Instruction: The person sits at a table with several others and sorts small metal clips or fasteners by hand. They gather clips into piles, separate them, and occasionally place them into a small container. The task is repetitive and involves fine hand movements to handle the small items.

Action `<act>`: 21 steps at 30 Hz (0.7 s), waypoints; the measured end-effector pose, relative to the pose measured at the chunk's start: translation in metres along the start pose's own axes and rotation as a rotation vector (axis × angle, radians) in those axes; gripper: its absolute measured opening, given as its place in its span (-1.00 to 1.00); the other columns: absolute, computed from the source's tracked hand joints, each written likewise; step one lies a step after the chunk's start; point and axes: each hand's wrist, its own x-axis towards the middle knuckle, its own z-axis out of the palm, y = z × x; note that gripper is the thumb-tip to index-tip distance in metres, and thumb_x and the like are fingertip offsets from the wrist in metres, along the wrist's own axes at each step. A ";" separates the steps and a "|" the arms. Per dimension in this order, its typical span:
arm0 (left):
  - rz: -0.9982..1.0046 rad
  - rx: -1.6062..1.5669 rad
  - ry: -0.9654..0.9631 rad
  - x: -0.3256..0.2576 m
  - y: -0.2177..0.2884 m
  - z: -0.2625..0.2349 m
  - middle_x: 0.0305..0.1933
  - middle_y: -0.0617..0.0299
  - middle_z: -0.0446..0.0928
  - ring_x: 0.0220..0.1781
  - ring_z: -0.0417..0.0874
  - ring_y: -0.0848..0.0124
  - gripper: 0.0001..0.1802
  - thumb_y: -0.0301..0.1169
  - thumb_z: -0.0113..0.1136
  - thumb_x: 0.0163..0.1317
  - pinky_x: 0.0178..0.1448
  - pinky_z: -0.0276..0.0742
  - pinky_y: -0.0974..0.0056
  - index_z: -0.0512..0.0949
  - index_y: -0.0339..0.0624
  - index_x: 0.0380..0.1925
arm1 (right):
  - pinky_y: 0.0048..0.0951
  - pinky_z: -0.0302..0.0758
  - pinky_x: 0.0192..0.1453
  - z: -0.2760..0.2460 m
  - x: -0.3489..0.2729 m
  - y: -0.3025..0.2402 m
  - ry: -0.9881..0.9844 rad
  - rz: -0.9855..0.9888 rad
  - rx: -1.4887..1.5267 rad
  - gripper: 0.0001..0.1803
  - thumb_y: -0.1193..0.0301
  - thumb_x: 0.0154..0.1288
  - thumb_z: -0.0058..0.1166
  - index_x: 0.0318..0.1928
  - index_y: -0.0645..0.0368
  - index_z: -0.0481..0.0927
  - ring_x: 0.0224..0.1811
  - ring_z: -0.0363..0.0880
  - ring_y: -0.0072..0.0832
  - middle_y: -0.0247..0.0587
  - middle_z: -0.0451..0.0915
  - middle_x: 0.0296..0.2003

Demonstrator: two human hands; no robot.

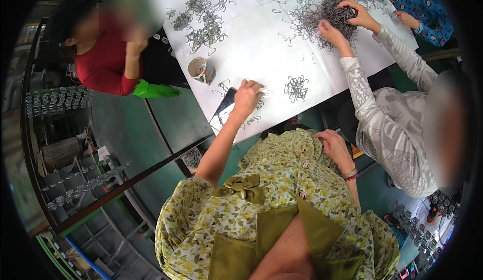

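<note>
My left hand (247, 99) is over the near part of the white table, beside a smartphone (226, 103) with a dark screen. Its fingers are bent together, and what they hold, if anything, is hard to make out. A pale wire hook (267, 93) shows at the fingertips, with a few grey hooks (259, 105) just under the hand. To its right lies a small pile of grey wire hooks (296, 88). My right hand (336, 147), a red bracelet at its wrist, rests against my flowered dress with fingers loosely stretched and nothing visible in them.
A paper cup (202, 71) stands at the table's left edge. Heaps of wire hooks (206, 18) lie beyond it. At right, a person in a grey patterned top handles a big hook heap (333, 18). A person in red sits left; another's blue sleeves (427, 13) show far right.
</note>
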 end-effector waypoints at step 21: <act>-0.502 -1.051 0.044 0.023 0.057 -0.047 -0.29 0.02 0.64 -0.33 0.68 0.39 -0.73 -0.58 0.26 0.21 -0.22 0.69 0.36 0.55 -0.56 -0.13 | -0.16 0.47 -0.06 -0.021 0.019 0.016 -0.046 -0.075 0.011 -0.73 0.67 0.13 -0.07 -0.18 0.21 0.60 -0.15 0.52 -0.09 -0.07 0.55 -0.31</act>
